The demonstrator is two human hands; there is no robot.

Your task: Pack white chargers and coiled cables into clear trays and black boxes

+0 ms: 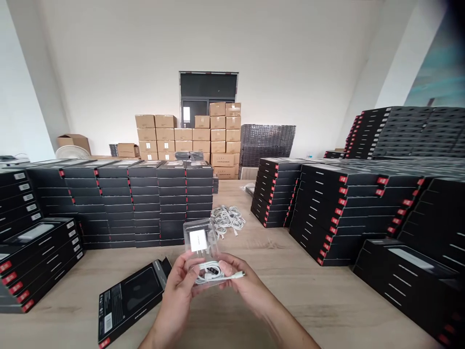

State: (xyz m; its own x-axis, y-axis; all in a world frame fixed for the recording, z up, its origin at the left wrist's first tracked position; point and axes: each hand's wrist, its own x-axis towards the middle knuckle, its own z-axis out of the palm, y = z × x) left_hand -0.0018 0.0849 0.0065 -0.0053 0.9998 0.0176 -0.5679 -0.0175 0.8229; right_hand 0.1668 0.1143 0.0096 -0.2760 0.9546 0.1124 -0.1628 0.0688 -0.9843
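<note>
Left hand [180, 281] and right hand [237, 276] close together, fingers [191, 277] curled inward

A plain white wall [123, 63] rises behind, softly lit — a dark-framed opening [209, 85], window or door, set in it. A pale left pillar [25, 72] faces a right pillar [403, 63] — a wood-grain counter [327, 308] spreading below.

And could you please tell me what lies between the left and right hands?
The head view shows a coiled white cable and a clear plastic tray.
</note>
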